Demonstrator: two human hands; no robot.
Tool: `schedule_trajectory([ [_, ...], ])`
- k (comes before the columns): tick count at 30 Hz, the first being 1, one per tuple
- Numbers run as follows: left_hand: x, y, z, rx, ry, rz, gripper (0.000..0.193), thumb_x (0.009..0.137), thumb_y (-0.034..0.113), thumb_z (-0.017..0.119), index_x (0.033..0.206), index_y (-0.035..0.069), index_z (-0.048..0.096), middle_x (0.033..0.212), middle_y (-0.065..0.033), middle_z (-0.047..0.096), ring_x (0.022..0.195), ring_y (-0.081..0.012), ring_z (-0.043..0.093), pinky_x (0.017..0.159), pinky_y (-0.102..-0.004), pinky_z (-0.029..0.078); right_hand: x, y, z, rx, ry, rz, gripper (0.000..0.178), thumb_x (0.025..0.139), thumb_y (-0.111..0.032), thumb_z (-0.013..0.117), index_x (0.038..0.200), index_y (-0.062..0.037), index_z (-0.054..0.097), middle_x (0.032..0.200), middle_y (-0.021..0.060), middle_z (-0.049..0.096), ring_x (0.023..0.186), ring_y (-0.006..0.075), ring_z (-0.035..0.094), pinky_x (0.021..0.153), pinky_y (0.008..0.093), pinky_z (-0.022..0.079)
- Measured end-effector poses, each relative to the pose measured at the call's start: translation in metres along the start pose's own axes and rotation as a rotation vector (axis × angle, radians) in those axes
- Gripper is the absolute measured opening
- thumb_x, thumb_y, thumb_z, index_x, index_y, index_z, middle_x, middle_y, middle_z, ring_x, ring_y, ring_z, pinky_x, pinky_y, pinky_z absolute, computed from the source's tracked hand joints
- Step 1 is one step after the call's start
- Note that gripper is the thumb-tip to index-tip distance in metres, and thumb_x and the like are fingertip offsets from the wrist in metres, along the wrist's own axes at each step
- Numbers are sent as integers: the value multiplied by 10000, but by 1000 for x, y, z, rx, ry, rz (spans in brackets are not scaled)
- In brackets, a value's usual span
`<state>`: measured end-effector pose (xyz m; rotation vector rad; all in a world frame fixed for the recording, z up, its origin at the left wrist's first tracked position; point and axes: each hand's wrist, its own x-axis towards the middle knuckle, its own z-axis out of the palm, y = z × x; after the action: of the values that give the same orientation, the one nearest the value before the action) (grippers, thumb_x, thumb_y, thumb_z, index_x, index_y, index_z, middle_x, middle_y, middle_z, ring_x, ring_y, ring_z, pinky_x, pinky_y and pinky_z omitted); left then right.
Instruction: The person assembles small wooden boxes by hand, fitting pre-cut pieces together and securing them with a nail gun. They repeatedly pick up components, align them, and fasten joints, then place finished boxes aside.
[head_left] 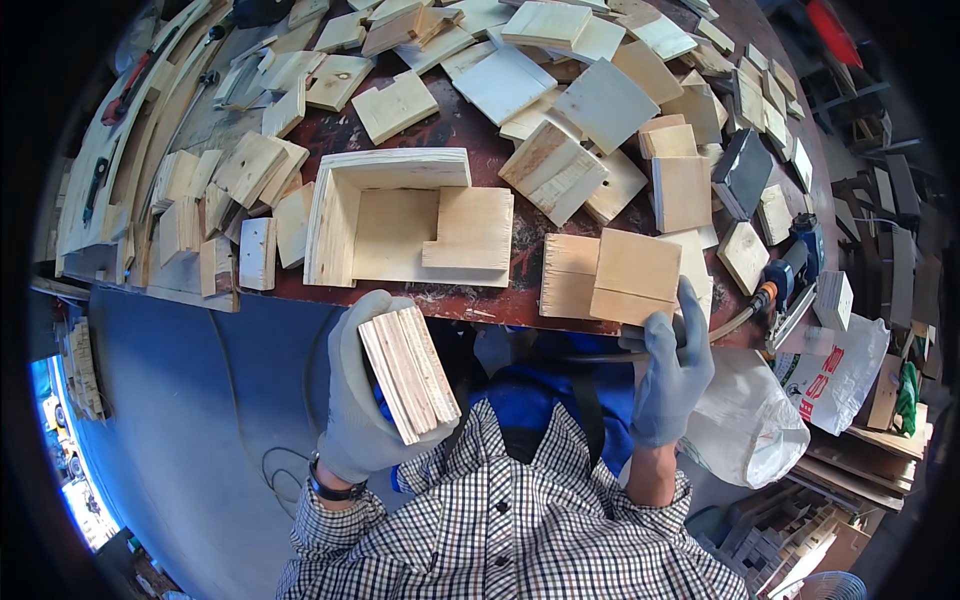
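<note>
My left hand (pixel 352 400), in a grey glove, is wrapped round a small stack of plywood blocks (pixel 408 375) with layered edges facing up, held in front of the table edge. My gloved right hand (pixel 672 375) is at the lower right corner of a square wooden board (pixel 636 275). Its fingers lie along the board's side and lower edge, some of them hidden beneath. This board overlaps another wooden block (pixel 567 272) on its left. Between my hands, on the table, stands an open wooden box frame (pixel 335 225) with a notched board (pixel 475 230) at its right side.
Loose wooden pieces (pixel 605 105) cover the far and right parts of the dark red table (pixel 430 140). More blocks (pixel 257 253) stand at the left. An air tool (pixel 795 265) with a hose lies at the right edge, above white sacks (pixel 745 420). A cable (pixel 270 465) trails on the floor.
</note>
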<state>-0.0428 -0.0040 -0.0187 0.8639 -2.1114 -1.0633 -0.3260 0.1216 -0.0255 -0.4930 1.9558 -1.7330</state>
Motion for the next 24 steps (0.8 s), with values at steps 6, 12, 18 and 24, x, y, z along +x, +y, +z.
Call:
schedule_trajectory([
  [6,-3,-6,1,-82,-9,-26,1230,682,328,979,1626,16,256,1490,-149,493,1330,-271,566,1123,-422,483,-5,-8,8,24,-42,62,577,1002,-98,669,1526,72,499,1144,150,713,896,172,726,801,303,619],
  [12,-12,-12,-3,-174,-26,-63,1244,666,281,990,1628,32,242,1508,-134,489,1370,-270,541,1147,-432,479,-22,-25,50,-67,-234,-33,596,991,-98,682,1528,78,493,1198,174,720,936,143,723,831,274,598],
  [18,-3,-6,-24,-290,194,-149,1175,651,367,992,1571,22,347,1500,-133,475,1313,-269,566,1104,-430,506,-24,-34,131,61,-576,122,627,993,-154,721,1525,77,482,1009,150,764,836,115,714,769,281,582],
  [24,-13,-18,-57,-160,277,-217,1166,670,295,940,1612,41,300,1555,-120,438,1308,-258,561,1130,-427,506,-29,0,183,-38,-565,-79,637,1002,-217,689,1503,106,466,1219,337,687,1088,380,731,968,425,550],
])
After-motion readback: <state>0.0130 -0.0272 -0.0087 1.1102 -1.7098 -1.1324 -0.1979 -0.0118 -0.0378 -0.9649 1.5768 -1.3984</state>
